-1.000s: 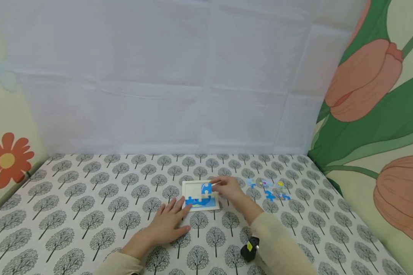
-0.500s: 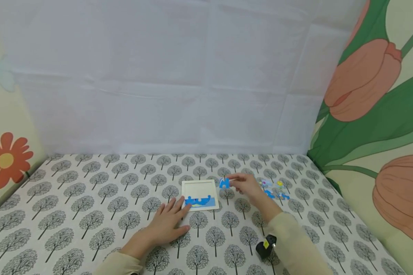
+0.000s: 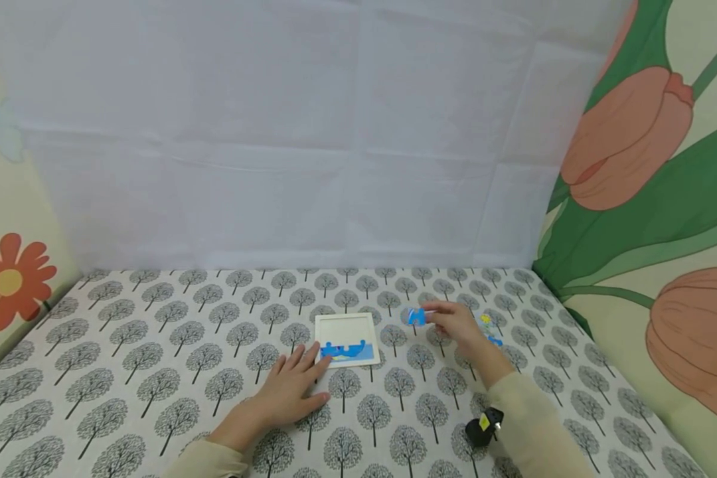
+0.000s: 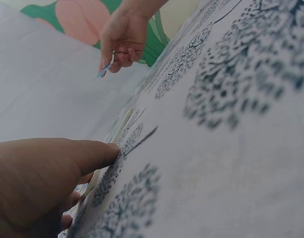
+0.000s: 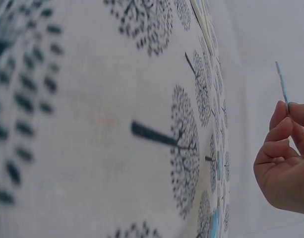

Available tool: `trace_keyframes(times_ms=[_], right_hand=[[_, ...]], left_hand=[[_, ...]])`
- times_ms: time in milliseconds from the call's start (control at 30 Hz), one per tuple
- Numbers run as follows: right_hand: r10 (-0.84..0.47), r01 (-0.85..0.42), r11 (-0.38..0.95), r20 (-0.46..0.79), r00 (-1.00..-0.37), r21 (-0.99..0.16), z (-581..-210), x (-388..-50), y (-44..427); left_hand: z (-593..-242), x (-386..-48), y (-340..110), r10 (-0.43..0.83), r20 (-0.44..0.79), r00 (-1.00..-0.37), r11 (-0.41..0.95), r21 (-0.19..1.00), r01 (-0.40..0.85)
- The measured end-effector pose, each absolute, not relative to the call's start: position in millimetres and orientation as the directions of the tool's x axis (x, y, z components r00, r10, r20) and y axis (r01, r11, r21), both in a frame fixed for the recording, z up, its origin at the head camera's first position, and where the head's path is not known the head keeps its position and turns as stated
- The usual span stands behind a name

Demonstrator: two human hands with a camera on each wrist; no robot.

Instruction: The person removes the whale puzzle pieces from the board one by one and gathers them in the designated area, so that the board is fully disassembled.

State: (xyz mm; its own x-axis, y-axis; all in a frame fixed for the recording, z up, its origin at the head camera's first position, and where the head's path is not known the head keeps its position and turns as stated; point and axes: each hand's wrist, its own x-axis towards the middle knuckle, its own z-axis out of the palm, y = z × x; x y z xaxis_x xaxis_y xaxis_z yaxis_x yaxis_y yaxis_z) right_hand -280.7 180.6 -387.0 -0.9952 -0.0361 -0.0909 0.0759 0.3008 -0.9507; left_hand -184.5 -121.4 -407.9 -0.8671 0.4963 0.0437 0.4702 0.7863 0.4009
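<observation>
Two bare hands over a table (image 3: pixel 173 372) here, the kind with a tree-print cloth on it. The right hand (image 3: pixel 459 326) has a blue puzzle piece (image 3: pixel 416 317) pinched between thumb and fingertips, so that grip is closed right down on it — and the piece is up in the air, off the cloth. Both wrist cams catch it pretty much edge-on, just a thin sliver poking out past the fingertips. From the head cam it sits between the white frame (image 3: pixel 343 317) and a couple of loose bits, nearer the frame. The left hand (image 3: pixel 295 385) lies palm down, fingers straight and spread, gripping nothing, with a couple of fingertips at the frame's near left corner; can't tell how hard they press. Inside the frame some joined blue pieces (image 3: pixel 349 350) fill the near strip, and the pale backing shows beyond them. Over by the right wrist there's a yellow piece (image 3: pixel 485 319) and another blue bit (image 3: pixel 494 340) on the cloth, the blue one right up against the forearm in that view. Black gadget (image 3: pixel 478 435) with a yellow patch beside the right sleeve (image 3: pixel 532 418), too. Backdrop is a creased white sheet (image 3: pixel 263 146) — big orange flower (image 3: pixel 8 283) to the left, pink tulips (image 3: pixel 624 143) to the right.
</observation>
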Motion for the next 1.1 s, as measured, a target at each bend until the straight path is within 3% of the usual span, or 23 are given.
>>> trace_keyframes(times_ms=[333, 1100], right_hand=[[-0.061, 0.037, 0.318, -0.06, -0.996, -0.947, -393.5, -280.6, 205.9], [0.016, 0.181, 0.396, -0.19, -0.982, -0.901, -409.4, -287.1, 223.4]], left_hand=[[-409.9, -185.2, -121.4, 0.492, 0.039, -0.87, 0.791, 0.397, 0.466], [-413.3, -184.5, -123.8, 0.494, 0.045, -0.869, 0.79, 0.395, 0.469]])
